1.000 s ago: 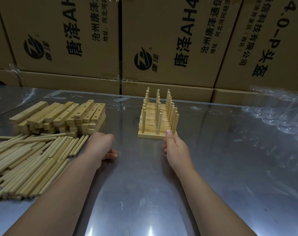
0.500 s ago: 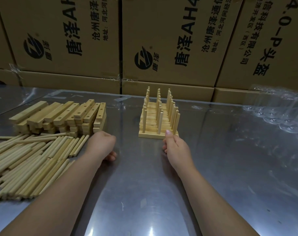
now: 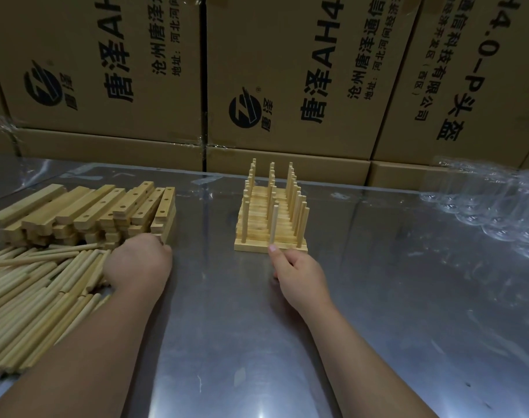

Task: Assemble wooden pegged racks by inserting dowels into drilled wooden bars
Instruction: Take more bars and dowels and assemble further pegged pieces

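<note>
Landmark: the block of finished racks [image 3: 257, 247] sits mid-counter, bars packed side by side with pegs upright in three rows. It looks parked there to keep finished work away from raw stock.
Right hand: the right hand [image 3: 299, 274] is at the block's near edge. One fingertip [image 3: 272, 248] is out and touches the front bar at the foot of the middle dowel [image 3: 274, 221], and the other fingers are curled under. Whether it pinches that peg or only presses the bar, I cannot tell. My guess is it's seating the peg or squaring the block.
Left hand: the left hand [image 3: 138, 262] is knuckles-up, left of the racks and level with their near edge, where the two stock piles meet. Its fingers are tucked out of sight, so there's no telling if it grips anything. It looks like a reach for the next piece.
Drilled bars [image 3: 91, 209]: they're stacked left of the racks, some with holes facing up, within easy reach of that hand.
Loose dowels [image 3: 30, 297]: a big heap lies left of the racks and nearer the person, mostly lying the same way.
Counter [image 3: 227, 342]: shiny sheet metal, scuffed and throwing glare.
Clear plastic [image 3: 492, 206]: it's crumpled to the right of the racks.
Room: printed cardboard cartons [image 3: 287, 70] form a wall right behind the racks.
</note>
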